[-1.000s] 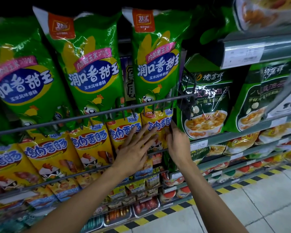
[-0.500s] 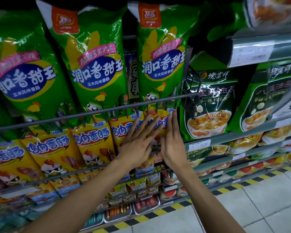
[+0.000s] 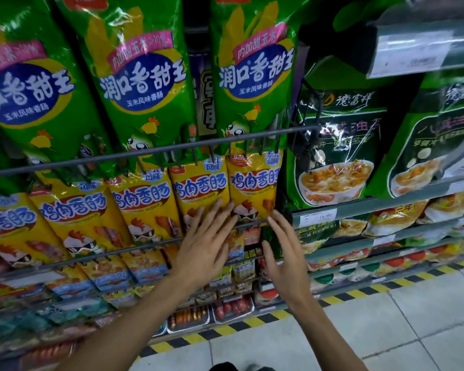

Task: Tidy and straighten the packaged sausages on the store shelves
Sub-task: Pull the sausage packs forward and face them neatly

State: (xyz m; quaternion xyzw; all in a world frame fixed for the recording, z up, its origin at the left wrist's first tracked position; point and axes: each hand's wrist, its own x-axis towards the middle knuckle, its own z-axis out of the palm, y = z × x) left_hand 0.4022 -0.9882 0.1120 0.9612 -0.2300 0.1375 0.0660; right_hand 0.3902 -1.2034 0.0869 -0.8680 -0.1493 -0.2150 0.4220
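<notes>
A row of yellow chicken sausage packs (image 3: 145,207) hangs behind a grey wire rail (image 3: 150,153), under a row of tall green corn sausage packs (image 3: 142,84). My left hand (image 3: 206,245) is spread flat, its fingertips on the lower part of the second pack from the right (image 3: 198,188). My right hand (image 3: 284,253) is open, fingers pointing up beside the lower right corner of the rightmost yellow pack (image 3: 255,183). Neither hand grips anything.
Dark green soup packets (image 3: 335,153) stand on the shelf to the right, above a price strip (image 3: 319,216). Lower shelves hold small packs and trays of red sausages (image 3: 233,307). A yellow-black stripe (image 3: 359,293) runs along the tiled floor at the shelf base.
Both hands have dropped lower on the yellow packs and spread apart. The right hand has shifted from the pack's face to its right edge. The camera has moved closer to the shelf.
</notes>
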